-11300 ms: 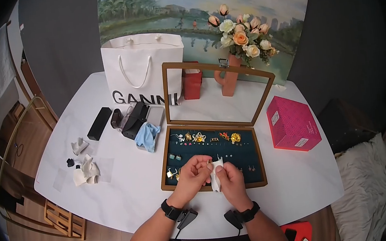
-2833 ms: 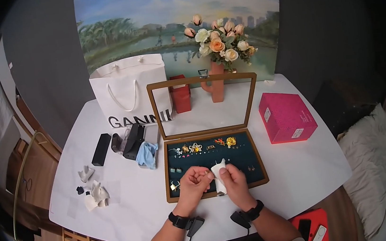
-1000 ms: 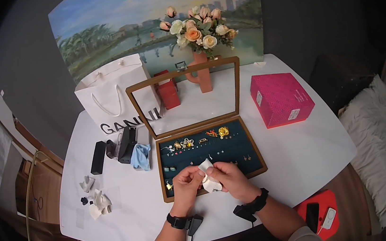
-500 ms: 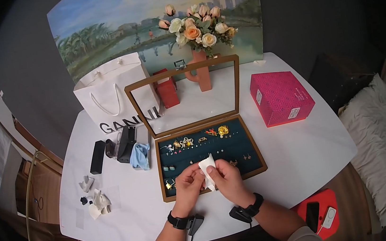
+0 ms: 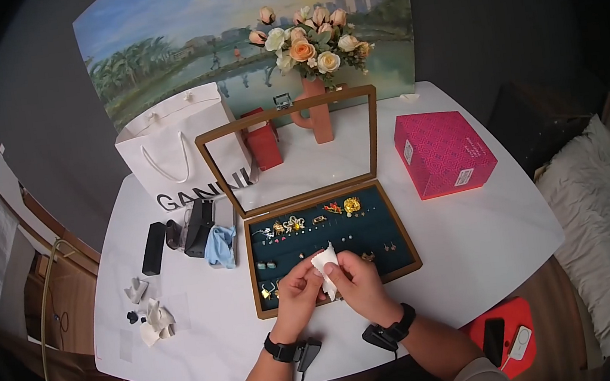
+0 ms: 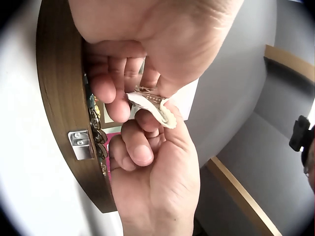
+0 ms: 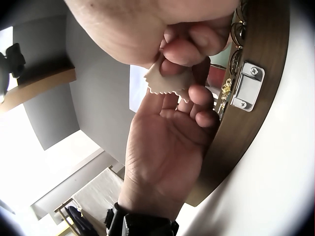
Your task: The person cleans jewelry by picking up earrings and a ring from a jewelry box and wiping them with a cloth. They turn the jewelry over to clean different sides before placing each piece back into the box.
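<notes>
Over the front of a wooden jewellery box (image 5: 412, 253), both hands meet around a small white cloth (image 5: 326, 272) with a zigzag edge. My right hand (image 5: 366, 286) pinches the cloth between thumb and fingers. In the left wrist view, a small gold-coloured piece of jewellery (image 6: 155, 97) with a row of tiny stones shows at the cloth's fold; I cannot tell its kind. My left hand (image 5: 296, 298) holds this piece in its fingertips, against the cloth. Brooches (image 5: 294, 224), earrings (image 5: 390, 247) and other pieces lie on the box's dark green lining.
The box's glass lid (image 5: 377, 133) stands raised. Behind are a white paper bag (image 5: 180, 148), a red box (image 5: 265, 146) and a flower vase (image 5: 321, 121). A pink box (image 5: 445, 152) sits right; a black case (image 5: 154, 249), blue cloth (image 5: 220, 247) and crumpled pale cloth (image 5: 157, 324) lie left.
The jewellery piece showed apart from the cloth 2.8 s ago; the hands have since come together over it. In the last second the cloth has turned more upright between the fingers.
</notes>
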